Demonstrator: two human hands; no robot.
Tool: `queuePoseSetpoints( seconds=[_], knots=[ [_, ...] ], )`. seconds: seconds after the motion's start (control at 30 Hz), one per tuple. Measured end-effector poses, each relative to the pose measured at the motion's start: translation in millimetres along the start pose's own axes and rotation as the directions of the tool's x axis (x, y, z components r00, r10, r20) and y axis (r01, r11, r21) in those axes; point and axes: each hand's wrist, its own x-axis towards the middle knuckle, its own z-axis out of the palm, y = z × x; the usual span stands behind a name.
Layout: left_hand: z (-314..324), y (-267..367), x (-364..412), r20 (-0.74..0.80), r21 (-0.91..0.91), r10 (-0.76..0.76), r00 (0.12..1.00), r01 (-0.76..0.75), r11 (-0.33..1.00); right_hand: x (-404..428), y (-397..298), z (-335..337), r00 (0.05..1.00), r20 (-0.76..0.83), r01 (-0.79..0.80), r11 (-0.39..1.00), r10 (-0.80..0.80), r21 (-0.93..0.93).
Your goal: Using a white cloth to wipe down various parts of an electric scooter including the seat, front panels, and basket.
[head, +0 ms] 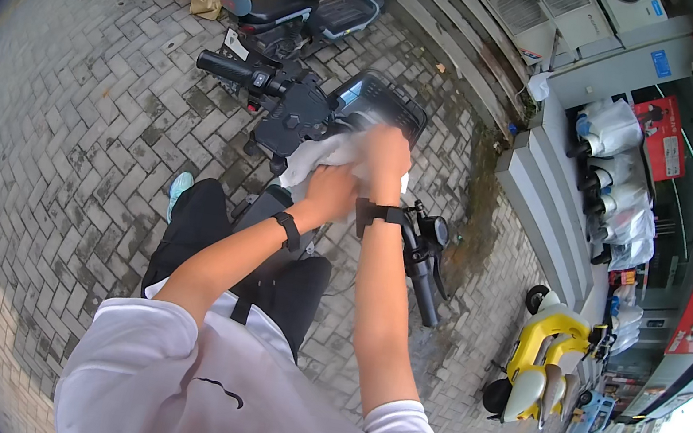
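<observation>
A crumpled white cloth [319, 152] lies between my hands, over the middle of a black electric scooter's handlebar. My left hand [331, 191] grips its lower edge, with a black band on the wrist. Just above and to the right, my right hand [387, 159] is closed on the cloth and blurred. White cloth edges show on both sides of the hands. Left of the cloth is the scooter's black plastic dash cover [297, 118], with the left handlebar grip [227, 68] beyond it. The right handlebar grip [425, 295] and brake lever are below my right hand.
A black front basket [386, 105] lies ahead of the cloth. Another parked scooter [290, 6] stands beyond, near concrete steps [460, 38]. To the right are a yellow scooter [540, 360], grey stairs [549, 206] and several plastic-wrapped scooters [619, 190]. Brick paving [102, 99] surrounds me.
</observation>
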Motion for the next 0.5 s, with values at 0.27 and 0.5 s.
queuePoseSetpoints(
  seconds=[0.27,0.5],
  knots=[
    [0.0,-20.8,-27.5,0.029,0.014,0.02,0.999,-0.021,1.0,-48.0,-28.3,-33.1,0.989,0.005,-0.148,0.98,0.149,0.134],
    [-17.7,-18.3,-36.0,0.082,0.033,0.052,0.995,-0.055,0.998,-68.6,-18.4,-24.9,0.984,-0.176,-0.016,0.989,0.042,0.146]
  ],
)
